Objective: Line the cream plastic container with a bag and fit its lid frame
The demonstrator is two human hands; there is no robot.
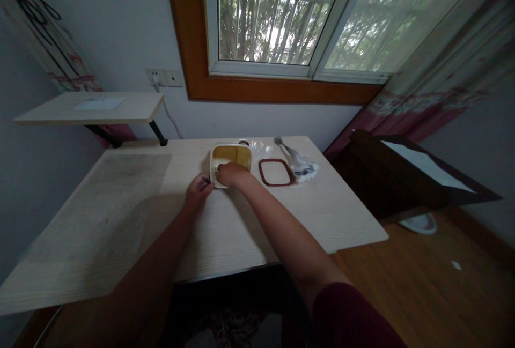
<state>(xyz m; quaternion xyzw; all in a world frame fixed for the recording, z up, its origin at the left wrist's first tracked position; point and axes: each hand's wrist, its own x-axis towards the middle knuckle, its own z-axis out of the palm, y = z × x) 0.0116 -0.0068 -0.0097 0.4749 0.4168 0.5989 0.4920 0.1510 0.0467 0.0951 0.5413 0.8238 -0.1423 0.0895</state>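
A square yellow container [237,155] stands open on the pale wooden table [120,203]. My right hand [232,174] rests on its near rim with the fingers curled over the edge. My left hand [198,189] lies just left of the container, fingers curled and touching its near corner. What the curled fingers hold, if anything, is hidden. A brown-rimmed lid [276,171] lies flat to the right of the container.
A crumpled clear plastic wrap with a metal utensil [295,159] lies right of the lid. A raised shelf [92,108] stands at the back left, a wall socket [164,77] above it. A dark wooden cabinet [402,176] sits right of the table, under the window.
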